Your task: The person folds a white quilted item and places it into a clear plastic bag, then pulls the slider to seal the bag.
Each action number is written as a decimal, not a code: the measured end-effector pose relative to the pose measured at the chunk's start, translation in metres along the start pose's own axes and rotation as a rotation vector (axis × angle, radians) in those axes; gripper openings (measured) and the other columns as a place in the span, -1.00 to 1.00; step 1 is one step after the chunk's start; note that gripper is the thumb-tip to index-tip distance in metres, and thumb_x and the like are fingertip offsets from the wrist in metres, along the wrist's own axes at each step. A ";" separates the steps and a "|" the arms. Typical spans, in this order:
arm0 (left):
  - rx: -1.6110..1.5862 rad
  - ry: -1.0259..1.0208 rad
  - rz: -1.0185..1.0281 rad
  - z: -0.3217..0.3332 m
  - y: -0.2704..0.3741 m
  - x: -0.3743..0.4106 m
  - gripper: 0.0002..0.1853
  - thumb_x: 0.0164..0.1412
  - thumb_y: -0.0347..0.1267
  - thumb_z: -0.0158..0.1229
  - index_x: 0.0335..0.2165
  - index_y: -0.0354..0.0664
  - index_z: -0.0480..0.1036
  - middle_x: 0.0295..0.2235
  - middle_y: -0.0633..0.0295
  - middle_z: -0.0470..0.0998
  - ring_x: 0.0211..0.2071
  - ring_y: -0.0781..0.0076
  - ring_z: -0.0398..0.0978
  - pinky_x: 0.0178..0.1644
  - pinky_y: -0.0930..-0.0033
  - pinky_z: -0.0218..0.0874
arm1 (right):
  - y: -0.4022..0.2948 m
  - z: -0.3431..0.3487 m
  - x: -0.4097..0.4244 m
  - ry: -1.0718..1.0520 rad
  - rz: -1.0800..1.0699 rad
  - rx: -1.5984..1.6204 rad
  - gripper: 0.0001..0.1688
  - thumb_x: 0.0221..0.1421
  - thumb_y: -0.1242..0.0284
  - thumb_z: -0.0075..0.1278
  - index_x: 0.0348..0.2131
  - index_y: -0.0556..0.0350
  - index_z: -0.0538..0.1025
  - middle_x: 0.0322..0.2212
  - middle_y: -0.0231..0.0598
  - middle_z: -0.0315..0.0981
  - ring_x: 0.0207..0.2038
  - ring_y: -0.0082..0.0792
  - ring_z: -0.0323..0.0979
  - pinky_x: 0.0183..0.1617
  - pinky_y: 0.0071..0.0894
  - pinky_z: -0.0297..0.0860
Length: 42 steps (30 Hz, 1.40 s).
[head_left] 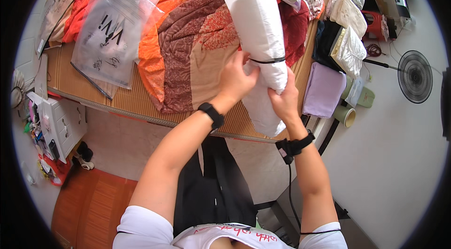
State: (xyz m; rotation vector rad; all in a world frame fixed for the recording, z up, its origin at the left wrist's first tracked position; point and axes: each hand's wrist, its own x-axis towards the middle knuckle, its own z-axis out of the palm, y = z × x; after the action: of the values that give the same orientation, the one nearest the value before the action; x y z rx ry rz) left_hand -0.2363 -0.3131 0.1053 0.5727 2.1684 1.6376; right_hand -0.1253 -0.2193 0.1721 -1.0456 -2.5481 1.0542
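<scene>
A long white bundle in a clear plastic zip bag [259, 20] lies lengthwise before me, with a black strip across it near my hands. My right hand [284, 96] is closed on the bundle's near end. Beside it on the left, my left hand [241, 76] touches the bundle's edge at the black strip, its fingers bent; whether it grips is unclear. A loose white part [260, 115] hangs below towards the table's front edge. Brown and beige patterned fabric [208, 73] and orange fabric [151, 69] lie left of it.
A printed clear zip bag [105, 37] lies at the left of the corrugated table [63, 73]. Folded lilac cloth [324, 89] and a stack of white and black cloths [329, 43] rest at the right. Beyond them stands a fan [415, 76]; a white drawer cabinet [65, 125] is at the left.
</scene>
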 end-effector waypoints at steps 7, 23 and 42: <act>0.214 0.142 0.319 0.035 0.007 0.017 -0.68 -0.07 -0.36 0.23 -0.30 -0.18 0.35 -0.45 0.16 0.50 -0.42 0.17 0.51 -0.37 0.23 0.35 | 0.009 -0.031 0.013 -0.053 0.029 0.042 -0.18 -0.12 0.66 -0.03 0.18 0.07 0.15 -0.17 0.15 0.44 -0.06 -0.01 0.45 -0.02 -0.25 0.35; 0.415 -0.093 -0.233 0.057 -0.062 0.006 -0.82 -0.04 -0.53 -0.01 -0.36 -0.28 0.31 -0.35 -0.06 0.50 -0.25 -0.13 0.44 -0.23 0.00 0.24 | 0.003 -0.027 0.013 0.044 -0.022 0.059 -0.25 -0.10 0.76 -0.09 0.13 0.02 0.26 -0.24 0.11 0.48 -0.15 -0.08 0.50 -0.07 -0.39 0.35; 0.458 0.213 0.644 -0.023 0.029 0.026 -0.80 -0.21 -0.64 0.19 -0.49 -0.21 0.43 -0.57 0.17 0.43 -0.54 0.20 0.43 -0.47 0.30 0.29 | -0.017 0.005 0.014 -0.071 -0.195 -0.090 -0.28 -0.10 0.70 -0.10 0.12 -0.02 0.31 -0.08 0.49 0.25 -0.11 0.35 0.34 -0.07 0.01 0.35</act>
State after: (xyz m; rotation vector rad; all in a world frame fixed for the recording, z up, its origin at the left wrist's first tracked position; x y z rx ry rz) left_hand -0.2679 -0.3114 0.1380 1.4062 2.7265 1.5178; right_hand -0.1468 -0.2211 0.1786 -0.7713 -2.7102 0.9492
